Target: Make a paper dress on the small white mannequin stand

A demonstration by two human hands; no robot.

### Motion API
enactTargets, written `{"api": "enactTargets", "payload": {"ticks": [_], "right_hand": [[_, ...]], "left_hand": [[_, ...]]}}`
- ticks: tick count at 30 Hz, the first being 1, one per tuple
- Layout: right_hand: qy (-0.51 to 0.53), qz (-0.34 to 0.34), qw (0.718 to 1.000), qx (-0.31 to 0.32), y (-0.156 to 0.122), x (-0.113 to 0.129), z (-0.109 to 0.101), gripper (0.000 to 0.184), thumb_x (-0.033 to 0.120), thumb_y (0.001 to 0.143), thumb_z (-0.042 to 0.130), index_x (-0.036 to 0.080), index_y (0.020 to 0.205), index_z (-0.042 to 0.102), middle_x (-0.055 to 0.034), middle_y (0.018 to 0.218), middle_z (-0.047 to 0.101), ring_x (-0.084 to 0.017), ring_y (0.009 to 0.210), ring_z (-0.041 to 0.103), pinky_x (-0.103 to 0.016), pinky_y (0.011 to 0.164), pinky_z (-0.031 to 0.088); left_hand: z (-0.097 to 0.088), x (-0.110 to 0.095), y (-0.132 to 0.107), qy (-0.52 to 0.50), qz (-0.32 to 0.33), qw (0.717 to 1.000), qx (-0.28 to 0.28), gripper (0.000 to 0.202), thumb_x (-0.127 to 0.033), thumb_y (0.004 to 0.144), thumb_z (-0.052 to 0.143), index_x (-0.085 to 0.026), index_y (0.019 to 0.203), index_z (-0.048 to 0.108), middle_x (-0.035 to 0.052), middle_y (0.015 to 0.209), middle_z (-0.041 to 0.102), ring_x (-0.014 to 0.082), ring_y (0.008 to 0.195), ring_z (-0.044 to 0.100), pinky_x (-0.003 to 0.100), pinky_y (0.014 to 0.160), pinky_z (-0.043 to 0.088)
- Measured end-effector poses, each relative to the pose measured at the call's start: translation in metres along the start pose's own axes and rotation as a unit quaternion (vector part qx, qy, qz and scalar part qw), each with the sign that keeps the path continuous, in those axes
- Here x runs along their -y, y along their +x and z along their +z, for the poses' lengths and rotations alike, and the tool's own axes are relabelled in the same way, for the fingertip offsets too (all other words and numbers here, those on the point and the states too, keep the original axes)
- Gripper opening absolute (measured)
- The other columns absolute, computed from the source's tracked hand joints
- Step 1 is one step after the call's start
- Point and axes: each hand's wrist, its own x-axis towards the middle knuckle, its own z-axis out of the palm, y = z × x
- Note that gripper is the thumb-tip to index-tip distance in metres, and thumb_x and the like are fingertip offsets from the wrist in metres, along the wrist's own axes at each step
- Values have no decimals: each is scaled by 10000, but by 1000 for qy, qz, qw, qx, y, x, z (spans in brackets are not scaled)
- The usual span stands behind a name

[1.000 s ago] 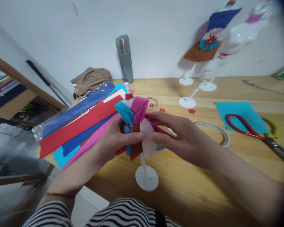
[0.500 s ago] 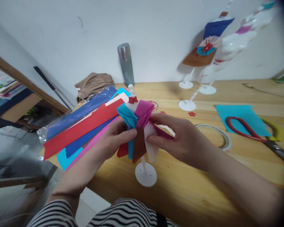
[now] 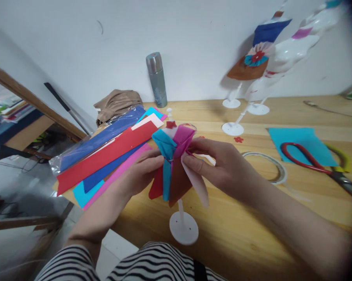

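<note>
1. My left hand point(image 3: 141, 171) and my right hand point(image 3: 223, 168) are both closed on the paper-dressed figure point(image 3: 171, 171). They pinch it at the waist, where the strips are gathered, the left from the left side and the right from the right side
2. The figure is between the two hands, over the near part of the table point(image 3: 252, 226). Its long axis runs from the round white base point(image 3: 184, 227), close to me, up and away to the small knob point(image 3: 169, 111). It is almost upright, and I cannot tell if the base rests on the wood
3. Both hands are equally near the waist. The right fingertips point(image 3: 190, 160) also hold the pale pink strip point(image 3: 200, 189), which hangs out to the right, apart from the others
4. On the figure I count four strips below the waist (red, blue, brown, pale pink) and two folds above (blue, magenta)
5. Around it I count one bundle of coloured sheets point(image 3: 105, 154), one flask point(image 3: 157, 80), one pair of scissors point(image 3: 310, 160), one tape ring point(image 3: 271, 166), and three round stands point(image 3: 232, 128) at the back
</note>
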Motion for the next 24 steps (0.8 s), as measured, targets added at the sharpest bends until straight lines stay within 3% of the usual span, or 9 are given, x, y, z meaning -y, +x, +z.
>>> {"api": "enactTargets", "payload": {"ticks": [4, 14, 20, 24], "right_hand": [[-26, 3, 1000, 6, 1, 3, -2, 191, 405, 892, 600, 252, 908, 714, -55, 921, 793, -275, 879, 720, -400, 785, 532], [-76, 19, 997, 12, 3, -11, 2, 224, 382, 881, 556, 222, 815, 699, -40, 809, 774, -234, 756, 686, -344, 674, 499], [-69, 39, 996, 30, 7, -18, 1, 190, 337, 852, 578, 232, 848, 735, -41, 860, 796, -253, 822, 719, -359, 751, 536], [-112, 47, 992, 16, 6, -17, 4, 238, 373, 875, 555, 217, 794, 715, -41, 764, 767, -230, 736, 687, -331, 673, 487]], "left_hand": [[2, -2, 3, -9, -24, 999, -30, 182, -287, 720, 752, -216, 874, 820, 54, 898, 813, 358, 1134, 732, 458, 1023, 544], [5, 7, 8, -30, -95, 992, -77, 243, -299, 666, 790, -170, 872, 786, 54, 833, 804, 288, 897, 778, 351, 806, 571], [0, 15, 15, -49, -116, 988, -88, 243, -278, 627, 788, -157, 836, 762, 68, 832, 800, 286, 906, 770, 337, 811, 564], [-2, 16, 16, -69, -121, 987, -77, 282, -323, 629, 798, -167, 864, 786, 67, 841, 802, 288, 900, 767, 349, 824, 565]]}}
